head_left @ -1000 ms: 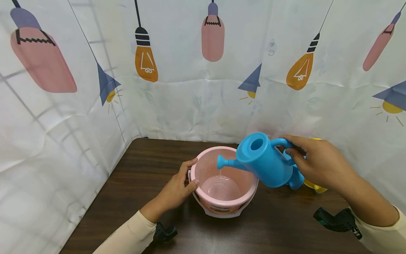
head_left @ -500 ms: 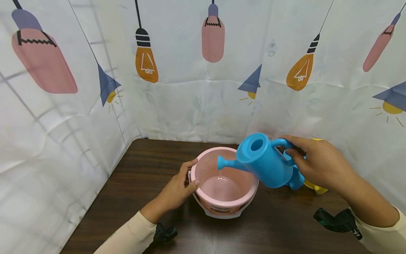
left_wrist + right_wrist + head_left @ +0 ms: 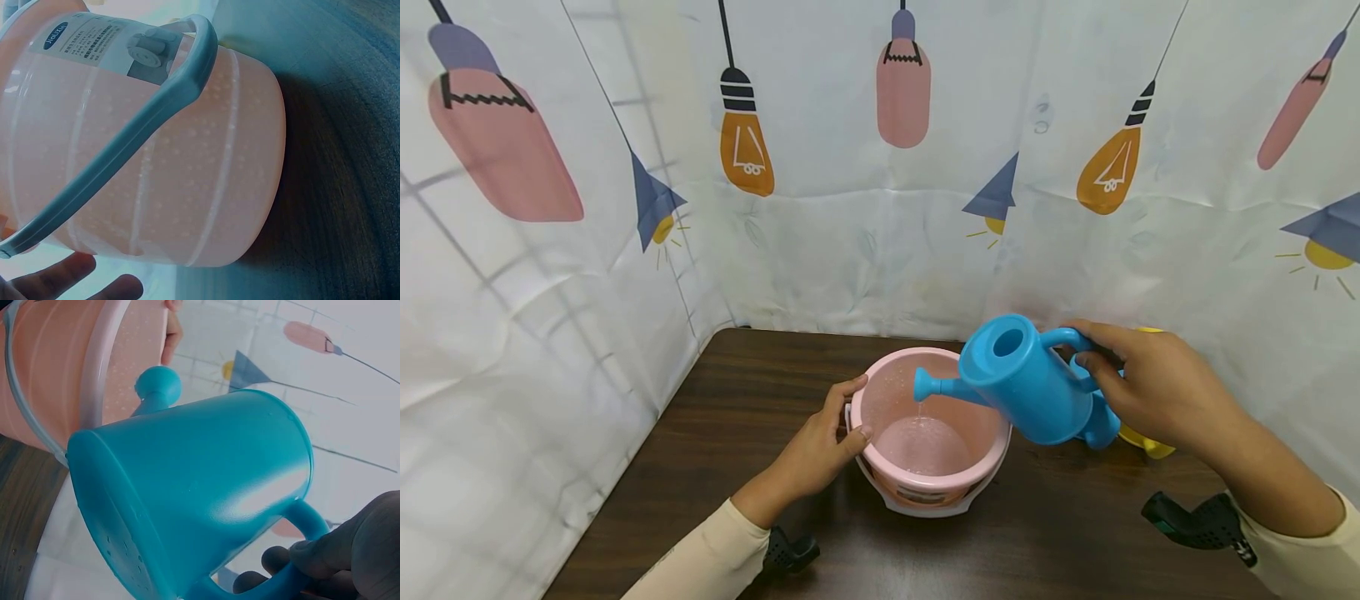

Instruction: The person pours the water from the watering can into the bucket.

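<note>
My right hand [image 3: 1157, 379] grips the handle of a blue watering can [image 3: 1030, 383], tilted with its spout over a pink bucket [image 3: 932, 481]. A thin stream of water falls from the spout into the shallow water [image 3: 917, 454] at the bucket's bottom. My left hand [image 3: 820, 446] holds the bucket's left rim, thumb tip and a fingertip over the edge. In the left wrist view, other fingers [image 3: 115, 287] lie beside the bucket's outer wall. The right wrist view shows my fingers curled round the can's handle [image 3: 287, 578].
Behind the raised can, another blue object [image 3: 1101, 423] and a yellow object [image 3: 1150, 444] are partly hidden. The bucket stands on a dark wooden table [image 3: 737, 392]. White curtains [image 3: 820, 250] printed with lamps hang behind and to the left. The bucket's pale handle [image 3: 125, 147] hangs down.
Water keeps running from the spout, and the ripples in the bucket shift. Both hands, the watering can and the bucket stay practically in place.
</note>
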A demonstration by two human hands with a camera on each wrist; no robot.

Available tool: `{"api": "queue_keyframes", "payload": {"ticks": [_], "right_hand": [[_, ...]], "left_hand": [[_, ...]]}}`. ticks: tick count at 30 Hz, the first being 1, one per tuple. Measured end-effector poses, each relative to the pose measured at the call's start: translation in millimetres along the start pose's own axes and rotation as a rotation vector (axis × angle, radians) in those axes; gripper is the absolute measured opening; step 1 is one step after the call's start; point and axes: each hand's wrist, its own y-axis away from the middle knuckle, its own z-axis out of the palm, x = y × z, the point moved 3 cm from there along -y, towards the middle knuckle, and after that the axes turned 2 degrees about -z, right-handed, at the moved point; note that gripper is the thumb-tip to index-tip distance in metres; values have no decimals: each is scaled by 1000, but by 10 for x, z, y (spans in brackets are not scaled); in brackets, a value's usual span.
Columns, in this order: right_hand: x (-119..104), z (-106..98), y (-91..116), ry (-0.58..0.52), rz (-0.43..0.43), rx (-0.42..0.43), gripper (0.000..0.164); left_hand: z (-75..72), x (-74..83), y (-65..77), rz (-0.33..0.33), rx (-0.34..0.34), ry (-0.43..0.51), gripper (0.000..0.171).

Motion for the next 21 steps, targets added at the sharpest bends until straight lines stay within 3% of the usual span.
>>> {"api": "queue_keyframes", "payload": {"ticks": [21], "right_hand": [[-1, -10, 9, -5, -5, 7, 38]], "left_hand": [[-2, 5, 1, -12, -3, 4, 66]]}}
